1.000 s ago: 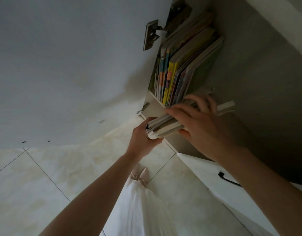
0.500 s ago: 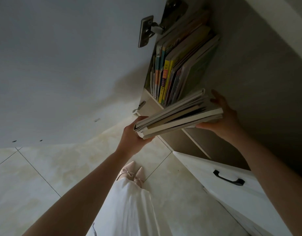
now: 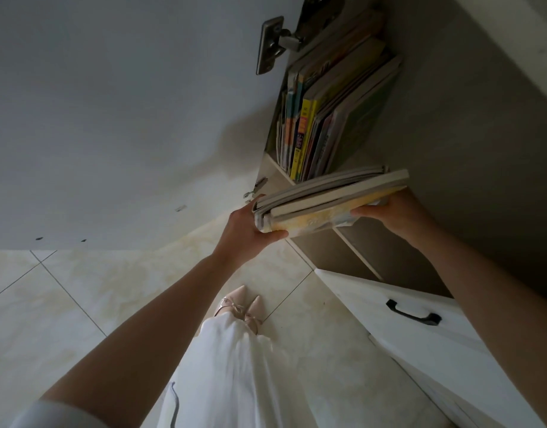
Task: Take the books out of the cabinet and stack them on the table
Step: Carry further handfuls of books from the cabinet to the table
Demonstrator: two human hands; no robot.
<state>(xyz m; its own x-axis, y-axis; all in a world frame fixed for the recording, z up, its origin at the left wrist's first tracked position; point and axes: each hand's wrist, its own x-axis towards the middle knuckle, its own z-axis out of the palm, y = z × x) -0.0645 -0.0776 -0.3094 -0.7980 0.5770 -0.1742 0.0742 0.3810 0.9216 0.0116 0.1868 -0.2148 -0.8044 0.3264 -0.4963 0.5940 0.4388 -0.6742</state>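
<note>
Yellow shows on the underside of a bundle of books [image 3: 324, 202] held flat in front of the cabinet [image 3: 470, 143]. The left hand [image 3: 250, 233] grips its spine end at 9 o'clock; the right hand [image 3: 395, 214] supports the 3 o'clock end. More books [image 3: 321, 118] stand on the shelf at 12 o'clock.

The held stack of books [image 3: 324, 200] shows pale grey-white page edges, and its bottom cover is printed in yellow with patches of light blue. The books on the cabinet shelf [image 3: 324, 118] have spines in bright yellow with an orange block, teal, orange and muted pink, with a dull green cover on the right end. The cabinet door [image 3: 111, 103] is plain blue-grey with a silver metal hinge [image 3: 270, 44], the drawer front [image 3: 420, 335] is white with a black handle [image 3: 413, 313], the floor tiles [image 3: 80, 304] are cream with faint yellowish marbling and dark grout lines, and the shoes [image 3: 239, 307] are pale pink below a white skirt [image 3: 229, 372].
</note>
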